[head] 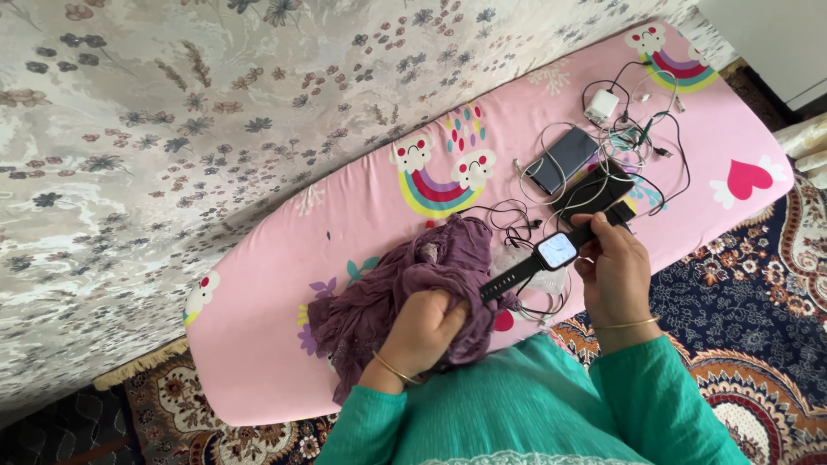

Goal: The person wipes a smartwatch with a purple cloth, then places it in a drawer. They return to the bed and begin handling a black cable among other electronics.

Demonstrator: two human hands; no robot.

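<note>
My right hand (613, 269) grips one strap end of a black smartwatch (551, 252) with a lit square face, held just above the pink ironing board (284, 250). The watch's other strap reaches toward my left hand (426, 331), which is closed on a crumpled purple cloth (405, 284) lying on the board. Both wrists wear thin gold bangles over green sleeves.
Two dark phones (564, 159) (599, 191) lie on the board amid tangled black and white cables and earphones, with a white charger plug (601, 105) beyond them. A floral bedspread (172, 112) borders the board's far side. A patterned carpet (749, 301) covers the floor.
</note>
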